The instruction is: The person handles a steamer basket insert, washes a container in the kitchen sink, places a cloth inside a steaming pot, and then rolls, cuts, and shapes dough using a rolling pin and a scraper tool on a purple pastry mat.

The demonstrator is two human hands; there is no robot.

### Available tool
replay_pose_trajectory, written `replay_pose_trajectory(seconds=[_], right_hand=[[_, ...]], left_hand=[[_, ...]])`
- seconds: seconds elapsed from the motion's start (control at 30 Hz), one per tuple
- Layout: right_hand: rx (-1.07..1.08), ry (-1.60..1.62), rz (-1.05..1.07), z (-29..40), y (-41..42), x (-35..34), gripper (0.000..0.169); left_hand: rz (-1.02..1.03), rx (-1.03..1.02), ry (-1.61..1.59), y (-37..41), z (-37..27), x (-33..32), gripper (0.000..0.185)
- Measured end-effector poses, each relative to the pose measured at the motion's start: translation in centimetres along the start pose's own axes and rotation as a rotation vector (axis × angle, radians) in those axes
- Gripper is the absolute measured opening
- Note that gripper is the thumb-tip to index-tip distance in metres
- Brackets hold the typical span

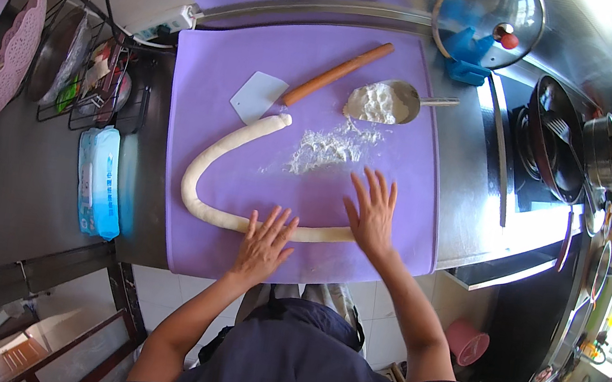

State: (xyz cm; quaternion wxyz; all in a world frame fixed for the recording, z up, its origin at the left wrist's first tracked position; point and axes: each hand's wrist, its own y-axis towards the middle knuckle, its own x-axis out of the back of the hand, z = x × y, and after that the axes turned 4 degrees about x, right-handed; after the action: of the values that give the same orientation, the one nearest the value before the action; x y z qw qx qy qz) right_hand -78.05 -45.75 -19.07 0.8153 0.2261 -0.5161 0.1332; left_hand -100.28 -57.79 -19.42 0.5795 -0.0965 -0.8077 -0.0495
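A long dough rope (194,173) lies in a U-shaped curve on a purple silicone mat (409,218). Flat on the rope's near stretch rests my left hand (266,238), fingers spread. My right hand (371,215) lies over the rope's right end and hides it, its fingers reaching past onto the mat. Beyond the rope is a patch of loose flour (326,152). A metal scoop (408,102) full of flour sits at the upper right of the mat. Near the rope's far tip are a white dough scraper (259,97) and a wooden rolling pin (338,74).
Left of the mat are a pack of wipes (100,181) and a black wire dish rack (86,111). At right, a frying pan (558,134) stands on the stove, its handle jutting toward me. A glass lid (489,17) leans in a blue holder (466,55) behind.
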Motion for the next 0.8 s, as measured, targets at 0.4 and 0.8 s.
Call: replay_pose_trajectory(seconds=[0.4,0.8], right_hand=[[0.731,-0.234,0.535,7.4,30.3,-8.4,0.07],[0.638,-0.109,0.873,9.3,34.9,-8.2,0.066]], left_hand=[[-0.074,0.196,0.067,-4.4,3.7,1.5,0.06],[-0.643,0.753,-0.334,-2.5,9.9,3.1,0.052]])
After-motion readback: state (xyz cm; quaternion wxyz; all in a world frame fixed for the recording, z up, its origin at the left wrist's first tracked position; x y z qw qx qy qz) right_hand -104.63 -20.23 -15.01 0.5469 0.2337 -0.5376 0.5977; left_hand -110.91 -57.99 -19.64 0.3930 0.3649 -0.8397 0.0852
